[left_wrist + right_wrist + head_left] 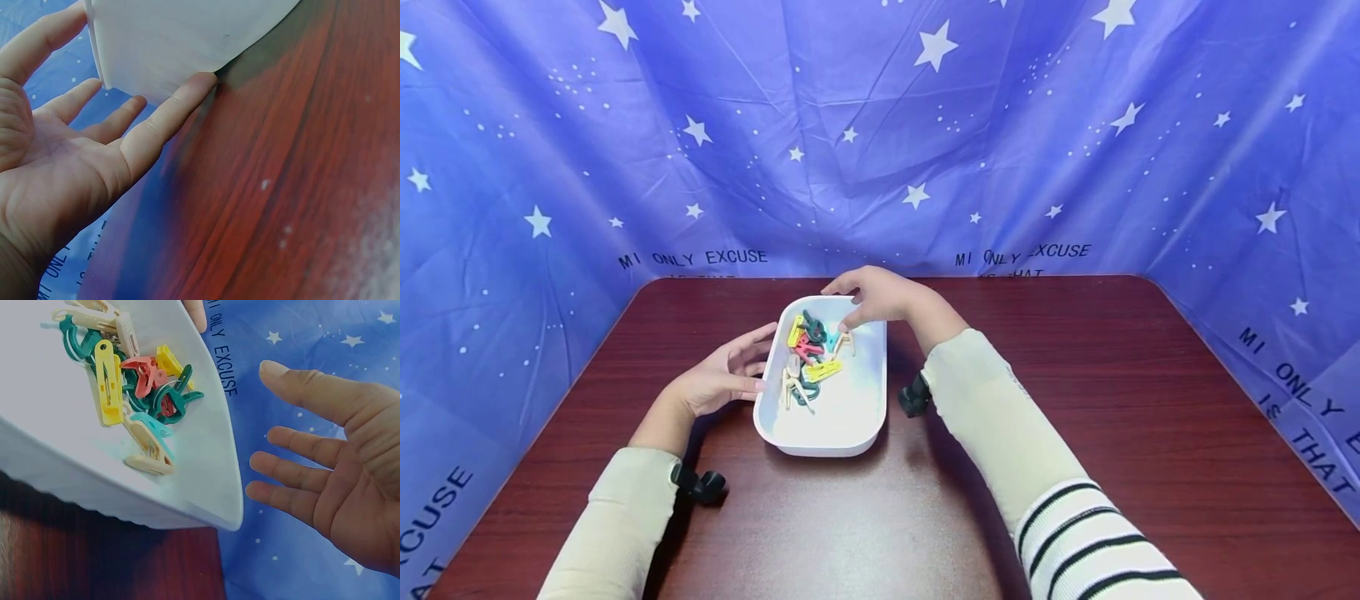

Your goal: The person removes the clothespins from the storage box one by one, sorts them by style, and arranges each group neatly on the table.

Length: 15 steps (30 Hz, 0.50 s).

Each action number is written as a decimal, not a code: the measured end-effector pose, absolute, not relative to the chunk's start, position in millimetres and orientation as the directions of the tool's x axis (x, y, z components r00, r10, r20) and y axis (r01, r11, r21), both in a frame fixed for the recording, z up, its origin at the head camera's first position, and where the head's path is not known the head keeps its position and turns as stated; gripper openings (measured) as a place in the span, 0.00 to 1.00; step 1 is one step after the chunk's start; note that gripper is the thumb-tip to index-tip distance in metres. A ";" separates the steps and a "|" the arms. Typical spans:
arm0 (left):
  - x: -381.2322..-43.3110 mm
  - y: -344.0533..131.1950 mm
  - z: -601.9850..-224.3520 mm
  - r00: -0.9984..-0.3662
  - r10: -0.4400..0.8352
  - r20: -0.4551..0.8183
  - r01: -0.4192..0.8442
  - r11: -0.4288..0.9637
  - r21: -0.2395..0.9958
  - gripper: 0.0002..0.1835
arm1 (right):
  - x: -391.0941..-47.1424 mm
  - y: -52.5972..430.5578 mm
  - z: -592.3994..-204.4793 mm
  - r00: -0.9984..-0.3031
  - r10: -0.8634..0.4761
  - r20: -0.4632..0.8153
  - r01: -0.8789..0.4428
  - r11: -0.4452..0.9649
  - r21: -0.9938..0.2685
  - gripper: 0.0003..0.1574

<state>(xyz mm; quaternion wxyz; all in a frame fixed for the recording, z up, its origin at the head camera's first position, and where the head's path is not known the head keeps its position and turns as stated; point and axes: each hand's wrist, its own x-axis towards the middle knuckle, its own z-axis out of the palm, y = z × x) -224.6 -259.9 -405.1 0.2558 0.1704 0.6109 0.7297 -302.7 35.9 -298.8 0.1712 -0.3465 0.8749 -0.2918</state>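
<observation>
A white plastic tray (pixel 853 421) with rounded corners holds a small heap of clips. Among them are a yellow clothespin (pixel 110 387), a red clip (pixel 144 372), a dark green spring clamp (pixel 174 403), a turquoise clip (pixel 152 424) and a beige clothespin (pixel 145 437). My left hand (pixel 722 377) is at the tray's left side, fingers spread; in the left wrist view one fingertip meets the wall's bottom edge. Over the far right corner hovers my right hand (pixel 883 296), its fingers spread and apart from the rim in the right wrist view.
The tray stands on a dark red wood-grain table (pixel 1120 400). A blue star-patterned cloth (pixel 880 150) hangs behind it and along both sides. Small black devices (pixel 700 485) are strapped at both wrists.
</observation>
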 end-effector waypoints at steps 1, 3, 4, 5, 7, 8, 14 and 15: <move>-224.8 -260.4 -405.2 -0.810 0.584 -0.059 -0.162 -0.126 0.979 0.53 | -304.1 34.2 -300.6 -0.707 -0.701 -0.097 -0.493 0.586 -0.643 0.38; -224.8 -261.4 -405.3 -0.808 0.587 -0.048 -0.154 -0.132 0.979 0.53 | -306.7 30.2 -304.4 -0.718 -0.690 -0.092 -0.470 0.577 -0.668 0.37; -224.8 -262.0 -405.5 -0.809 0.586 -0.045 -0.151 -0.134 0.979 0.53 | -308.3 27.9 -307.0 -0.722 -0.687 -0.090 -0.455 0.568 -0.685 0.37; -224.9 -262.6 -406.0 -0.809 0.587 -0.040 -0.148 -0.138 0.979 0.53 | -309.8 25.5 -309.8 -0.724 -0.684 -0.087 -0.444 0.560 -0.699 0.37; -224.8 -263.3 -407.0 -0.806 0.591 -0.032 -0.143 -0.143 0.979 0.53 | -311.9 21.1 -315.5 -0.727 -0.680 -0.091 -0.418 0.544 -0.728 0.37; -225.0 -263.6 -407.9 -0.805 0.593 -0.027 -0.141 -0.147 0.979 0.53 | -312.5 19.1 -318.3 -0.728 -0.679 -0.096 -0.404 0.538 -0.740 0.37; -227.1 -262.6 -412.6 -0.791 0.612 0.005 -0.117 -0.159 0.980 0.51 | -316.0 9.5 -332.3 -0.742 -0.664 -0.088 -0.358 0.505 -0.785 0.37; -227.2 -262.3 -412.8 -0.792 0.611 0.008 -0.114 -0.160 0.980 0.51 | -316.9 8.1 -334.1 -0.747 -0.659 -0.087 -0.351 0.502 -0.790 0.37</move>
